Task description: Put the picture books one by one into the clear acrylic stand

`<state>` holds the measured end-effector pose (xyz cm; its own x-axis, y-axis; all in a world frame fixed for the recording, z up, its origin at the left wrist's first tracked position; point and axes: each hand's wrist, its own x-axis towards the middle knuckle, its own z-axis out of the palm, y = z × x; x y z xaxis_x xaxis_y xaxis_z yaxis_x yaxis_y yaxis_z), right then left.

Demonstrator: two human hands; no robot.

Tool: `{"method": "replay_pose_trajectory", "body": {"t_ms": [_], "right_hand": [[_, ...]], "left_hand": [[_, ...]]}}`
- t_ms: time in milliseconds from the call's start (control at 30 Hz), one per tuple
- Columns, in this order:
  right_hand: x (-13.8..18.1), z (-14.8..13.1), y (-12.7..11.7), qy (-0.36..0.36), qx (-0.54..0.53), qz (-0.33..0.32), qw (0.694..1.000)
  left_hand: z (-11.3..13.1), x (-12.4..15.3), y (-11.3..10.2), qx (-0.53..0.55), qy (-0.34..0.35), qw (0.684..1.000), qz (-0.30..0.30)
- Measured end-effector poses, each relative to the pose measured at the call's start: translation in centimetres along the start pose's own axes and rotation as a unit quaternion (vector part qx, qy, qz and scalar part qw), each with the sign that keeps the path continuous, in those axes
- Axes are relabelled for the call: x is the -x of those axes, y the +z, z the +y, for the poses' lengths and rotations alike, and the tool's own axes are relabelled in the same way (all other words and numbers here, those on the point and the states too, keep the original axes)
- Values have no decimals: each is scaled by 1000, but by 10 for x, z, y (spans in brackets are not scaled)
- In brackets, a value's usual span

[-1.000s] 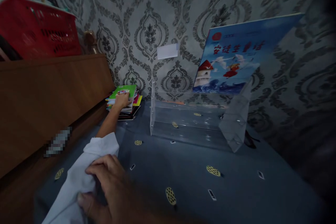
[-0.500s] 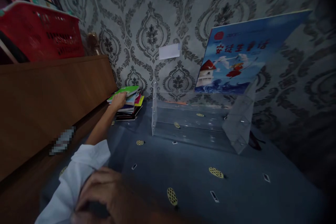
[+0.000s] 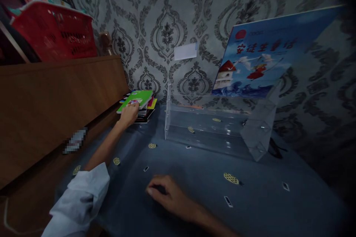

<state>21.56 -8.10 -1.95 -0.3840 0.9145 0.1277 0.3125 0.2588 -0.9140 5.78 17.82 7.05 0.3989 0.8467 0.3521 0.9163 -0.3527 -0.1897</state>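
Note:
At the far left of the table, my left hand [image 3: 130, 114] grips the near edge of a green book [image 3: 140, 98], fingers on its cover and thumb hidden. Under and behind it is a stack of books [image 3: 144, 117] with yellow, pink and dark edges showing. My right hand [image 3: 165, 194] is over the near middle of the table, fingers loosely curled, a gap between thumb and forefinger, nothing in it. Beyond it stands a clear acrylic rack [image 3: 204, 139] with stepped tiers. A blue picture book [image 3: 250, 63] leans upright at the rack's right back.
A dark blue patterned cloth [image 3: 194, 170] covers the table. Along the left runs a wooden panel [image 3: 63, 96] with a red plastic basket [image 3: 55, 33] on top. A white paper slip [image 3: 185, 52] is on the patterned wall. Something dark [image 3: 275, 149] lies by the rack's right end.
The green book has tilted, its cover facing me more, and shifted on the stack under my left hand. My right hand has moved right, away from my left sleeve. The view has shifted slightly.

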Motion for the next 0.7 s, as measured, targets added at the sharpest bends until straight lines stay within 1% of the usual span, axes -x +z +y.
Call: {"method": "replay_pose_trajectory", "body": {"t_ms": [100,200,233,300,367,400,433,467,533,633,700], "right_hand": [[22,14,-7,53,26,14,998],[40,24,-13,93,20,28,995],[46,26,-16,104,15,39,994],[53,28,-21,127,2,68,990],[57,28,-24,144,-10,81,986],[58,28,-26,147,-16,77,986],[58,28,-26,147,-22,70,987],[58,28,-27,144,-27,60,987],[58,27,-26,141,-34,51,988],[57,27,-25,140,-40,52,988],[58,27,-24,137,-39,54,988]], "left_hand": [[8,18,0,5,1,1000,4],[13,47,2,12,16,1000,10],[12,59,5,23,32,999,17],[7,81,13,69,93,993,25],[-3,98,24,141,170,975,6],[-8,103,31,181,191,965,-11],[-14,105,38,217,195,956,-26],[-18,105,45,245,181,952,-36],[-23,97,57,262,118,957,-25],[-21,76,70,226,9,973,38],[-15,63,74,217,-68,972,61]]}}
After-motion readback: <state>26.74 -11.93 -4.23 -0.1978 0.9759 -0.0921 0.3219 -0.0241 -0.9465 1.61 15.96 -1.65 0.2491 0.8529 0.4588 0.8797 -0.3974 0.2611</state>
